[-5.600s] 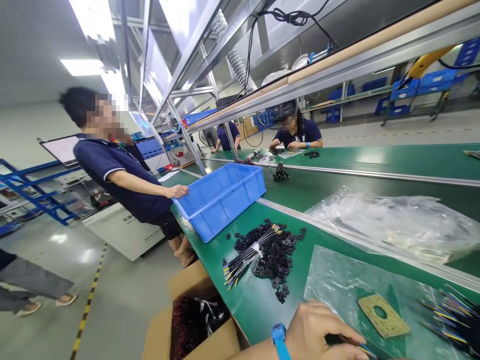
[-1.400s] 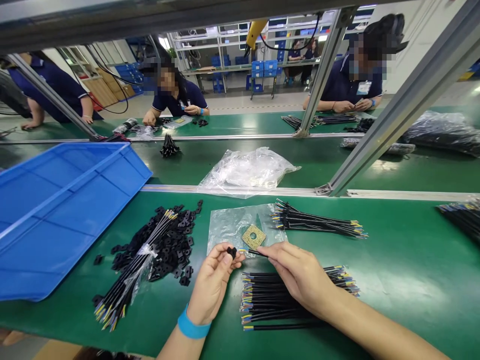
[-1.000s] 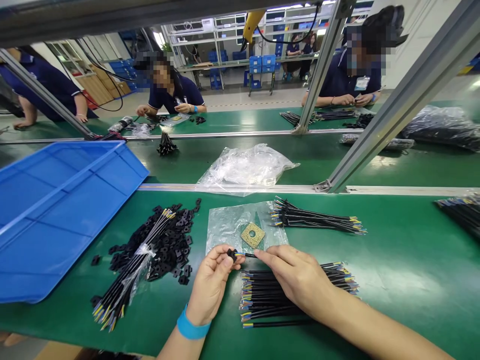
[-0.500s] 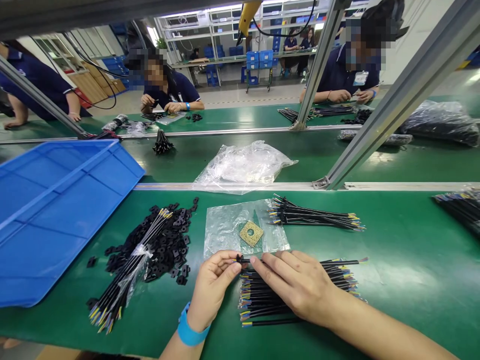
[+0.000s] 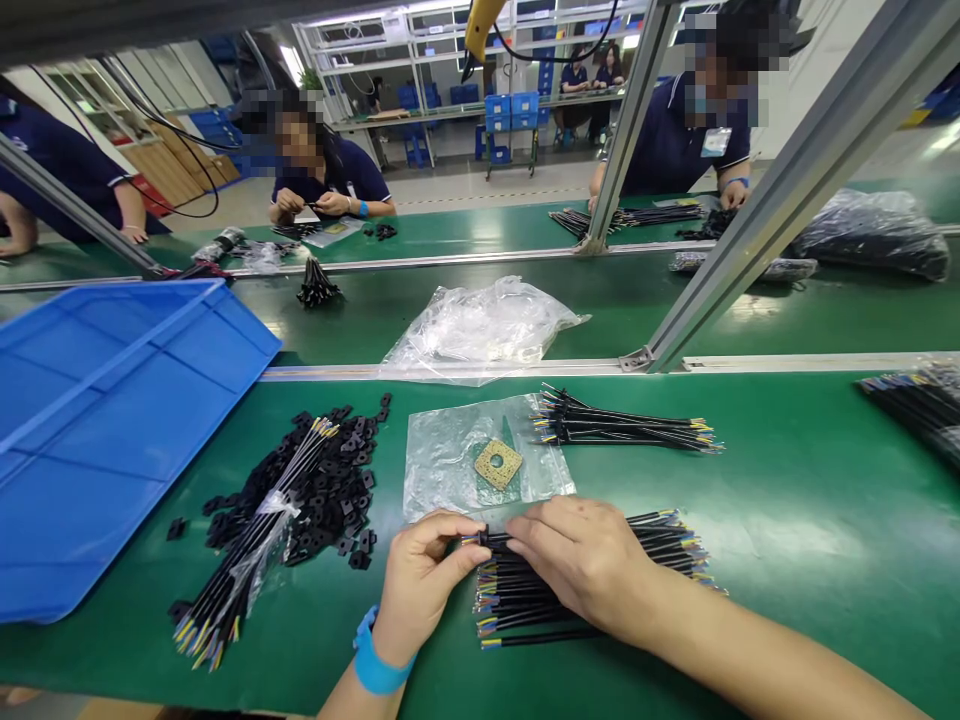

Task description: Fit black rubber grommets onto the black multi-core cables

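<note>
My left hand (image 5: pixel 429 572), with a blue wristband, pinches the stripped-wire end of a black cable (image 5: pixel 498 539) between thumb and index finger. A small black clip (image 5: pixel 484 537) sits around that cable close to my fingertips. My right hand (image 5: pixel 583 560) closes its fingers on the same cable just to the right; part of the cable is hidden under it. Below lies a row of black cables (image 5: pixel 517 612) with coloured wire ends, partly covered by my right hand and forearm. Beyond my hands, a tan square sponge (image 5: pixel 487 474) with a hole rests on a clear plastic bag (image 5: pixel 435 450).
To the left are a heap of black clips (image 5: pixel 341 500), a tied cable bundle (image 5: pixel 247 545) and a large blue bin (image 5: pixel 135 400). Another cable group (image 5: pixel 630 428) lies behind the bag. A metal post (image 5: pixel 757 200) slants across the right. Co-workers sit across the bench.
My left hand shifted slightly down and right along with the cable end. My right index finger, stretched out before, is now drawn in with the other fingers. The view moved a little.
</note>
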`<state>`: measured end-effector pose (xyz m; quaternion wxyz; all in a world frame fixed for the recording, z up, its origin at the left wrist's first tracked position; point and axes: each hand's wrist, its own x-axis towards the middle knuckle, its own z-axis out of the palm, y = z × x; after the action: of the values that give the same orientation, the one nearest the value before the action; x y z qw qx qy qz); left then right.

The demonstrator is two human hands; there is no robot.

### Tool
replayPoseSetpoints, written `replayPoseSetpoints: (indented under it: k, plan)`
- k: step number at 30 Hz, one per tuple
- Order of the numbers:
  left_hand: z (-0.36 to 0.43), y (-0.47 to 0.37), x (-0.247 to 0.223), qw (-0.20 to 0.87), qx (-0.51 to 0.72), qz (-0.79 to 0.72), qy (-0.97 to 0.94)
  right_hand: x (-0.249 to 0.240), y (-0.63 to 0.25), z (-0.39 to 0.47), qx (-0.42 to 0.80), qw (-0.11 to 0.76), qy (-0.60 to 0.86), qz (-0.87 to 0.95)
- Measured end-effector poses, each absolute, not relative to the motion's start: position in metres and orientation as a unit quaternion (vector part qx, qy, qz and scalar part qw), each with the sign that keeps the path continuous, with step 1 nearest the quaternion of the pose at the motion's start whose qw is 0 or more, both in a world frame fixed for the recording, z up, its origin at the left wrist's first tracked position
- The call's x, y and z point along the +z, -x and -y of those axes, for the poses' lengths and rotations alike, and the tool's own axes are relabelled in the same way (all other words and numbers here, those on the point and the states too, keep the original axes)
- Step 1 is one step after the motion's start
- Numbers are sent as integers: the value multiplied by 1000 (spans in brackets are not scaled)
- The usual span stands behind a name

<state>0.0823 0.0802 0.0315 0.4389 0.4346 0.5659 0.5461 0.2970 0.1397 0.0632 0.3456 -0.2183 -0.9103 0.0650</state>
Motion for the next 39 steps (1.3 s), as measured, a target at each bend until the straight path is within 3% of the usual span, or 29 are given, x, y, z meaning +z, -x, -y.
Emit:
replayPoseSetpoints:
  k: [8, 17, 26, 29, 34, 39]
  plan:
    - [-79, -82, 33, 378, 513, -560, -529, 66, -295, -139, 310, 285, 260, 869]
    - [-79, -87, 38, 385, 483, -566, -547, 65, -293, -138, 383, 259, 271, 844]
    - [-78, -83, 46, 403, 565, -543, -472, 75, -298, -145, 347, 276, 256, 859]
    - [-66, -58, 61, 305, 588, -609, -435, 84, -308, -152, 316, 305, 262, 859]
    - [-32, 0, 68, 75, 446, -758, -469, 86, -340, -184, 161, 289, 338, 881]
    - [-12, 20, 42, 15, 333, -765, -551, 84, -359, -206, 130, 221, 384, 887]
